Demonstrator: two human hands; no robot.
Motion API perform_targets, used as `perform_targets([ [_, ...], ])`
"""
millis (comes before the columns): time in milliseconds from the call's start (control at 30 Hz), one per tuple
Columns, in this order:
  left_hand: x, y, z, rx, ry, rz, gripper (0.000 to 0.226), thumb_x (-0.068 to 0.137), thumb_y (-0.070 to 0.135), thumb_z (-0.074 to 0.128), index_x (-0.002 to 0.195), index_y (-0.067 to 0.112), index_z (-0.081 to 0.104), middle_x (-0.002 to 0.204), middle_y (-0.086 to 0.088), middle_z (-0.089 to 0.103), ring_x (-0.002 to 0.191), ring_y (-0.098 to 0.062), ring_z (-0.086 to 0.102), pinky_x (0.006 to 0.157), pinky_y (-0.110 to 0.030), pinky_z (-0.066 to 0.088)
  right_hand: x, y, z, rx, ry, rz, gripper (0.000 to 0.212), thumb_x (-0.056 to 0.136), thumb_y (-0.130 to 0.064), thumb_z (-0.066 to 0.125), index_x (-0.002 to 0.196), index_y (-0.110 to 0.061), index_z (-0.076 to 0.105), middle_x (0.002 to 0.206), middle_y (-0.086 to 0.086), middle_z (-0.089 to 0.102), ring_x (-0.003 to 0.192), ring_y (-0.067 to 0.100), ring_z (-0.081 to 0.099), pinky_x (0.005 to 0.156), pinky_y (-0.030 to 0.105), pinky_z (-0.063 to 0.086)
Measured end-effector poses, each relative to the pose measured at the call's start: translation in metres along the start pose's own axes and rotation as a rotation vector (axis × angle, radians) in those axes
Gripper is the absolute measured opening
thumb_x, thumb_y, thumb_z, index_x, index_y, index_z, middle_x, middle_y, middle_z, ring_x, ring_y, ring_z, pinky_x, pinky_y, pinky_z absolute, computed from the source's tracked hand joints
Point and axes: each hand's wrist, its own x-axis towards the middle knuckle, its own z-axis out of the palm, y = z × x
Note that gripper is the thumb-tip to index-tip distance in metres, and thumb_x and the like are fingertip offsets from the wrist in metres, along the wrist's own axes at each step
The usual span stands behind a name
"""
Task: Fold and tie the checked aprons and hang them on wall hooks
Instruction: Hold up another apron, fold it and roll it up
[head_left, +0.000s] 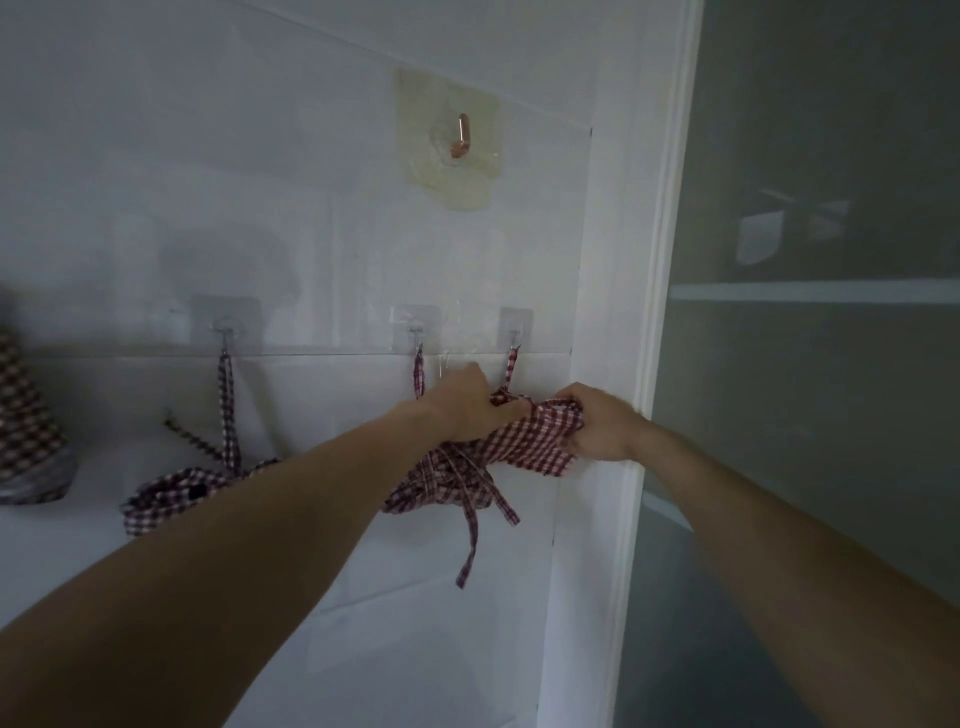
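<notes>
A folded red-and-white checked apron (540, 436) hangs by its strap from the right wall hook (514, 335). My left hand (467, 408) grips its left end and my right hand (597, 423) grips its right end. Just behind it a second checked apron bundle (441, 483) hangs from the middle hook (417, 332), with loose ties dangling below. A third bundle (171, 496) hangs from the left hook (224, 330), partly hidden by my left forearm.
A copper-coloured hook (461, 136) on a yellowed adhesive pad sits higher on the white wall. More checked fabric (26, 415) shows at the far left edge. A white door frame (649, 364) and frosted glass panel (805, 364) stand to the right.
</notes>
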Motion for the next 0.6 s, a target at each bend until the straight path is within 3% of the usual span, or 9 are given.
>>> perform_targets([
  [67,-0.004,0.003,-0.001,0.012,0.075,-0.023,0.063,0.091,0.066,0.049,0.108,0.005,0.052,0.085,-0.007,0.057,0.074,-0.022,0.055,0.06,-0.028,0.042,0.002,-0.003,0.006,0.071,0.187,-0.013,0.065,0.081,-0.016,0.071,0.141,-0.015,0.046,0.132,0.009,0.055,0.12,0.026,0.052,0.101,0.034,0.043],
  [133,-0.006,0.008,-0.001,0.081,0.078,-0.066,0.06,0.097,0.063,0.038,0.098,0.006,0.056,0.092,-0.011,0.062,0.078,-0.024,0.057,0.067,-0.031,0.046,0.001,-0.006,0.017,0.082,0.413,-0.099,0.061,0.079,-0.016,0.069,0.138,-0.016,0.052,0.13,0.012,0.052,0.122,0.029,0.047,0.107,0.04,0.039],
  [200,-0.006,0.013,0.001,0.121,0.103,-0.11,0.061,0.099,0.061,0.034,0.087,0.007,0.058,0.089,-0.012,0.064,0.075,-0.023,0.058,0.068,-0.032,0.047,-0.001,-0.009,0.027,-0.023,0.511,-0.146,0.057,0.083,-0.017,0.065,0.139,-0.02,0.055,0.134,0.013,0.049,0.126,0.033,0.039,0.112,0.042,0.033],
  [267,-0.005,0.018,0.004,0.119,0.132,-0.144,0.059,0.099,0.061,0.037,0.075,0.01,0.054,0.08,-0.009,0.062,0.066,-0.02,0.055,0.059,-0.03,0.044,-0.004,-0.01,0.03,-0.156,0.52,-0.1,0.056,0.087,-0.021,0.061,0.142,-0.022,0.053,0.142,0.014,0.042,0.132,0.035,0.03,0.115,0.039,0.026],
  [333,-0.008,0.022,0.004,0.13,0.142,-0.146,0.057,0.096,0.064,0.042,0.077,0.011,0.053,0.079,-0.007,0.059,0.067,-0.019,0.056,0.055,-0.03,0.041,-0.006,-0.012,0.027,-0.238,0.483,-0.065,0.055,0.084,-0.022,0.062,0.138,-0.019,0.054,0.14,0.014,0.04,0.129,0.035,0.029,0.113,0.039,0.025],
  [467,-0.014,0.023,0.005,0.187,0.106,-0.059,0.07,0.082,0.072,0.059,0.116,0.011,0.053,0.107,-0.007,0.063,0.097,-0.026,0.061,0.077,-0.036,0.051,-0.014,-0.006,0.022,-0.241,0.321,-0.047,0.06,0.08,-0.018,0.069,0.135,-0.01,0.048,0.124,0.016,0.043,0.12,0.034,0.039,0.104,0.041,0.038],
  [600,-0.021,0.022,0.009,0.212,0.013,0.004,0.079,0.08,0.069,0.064,0.132,0.012,0.045,0.125,-0.009,0.056,0.111,-0.026,0.055,0.094,-0.041,0.05,-0.031,0.007,0.026,-0.228,0.295,-0.041,0.059,0.08,-0.022,0.075,0.131,-0.008,0.05,0.123,0.014,0.043,0.117,0.03,0.046,0.087,0.041,0.051],
])
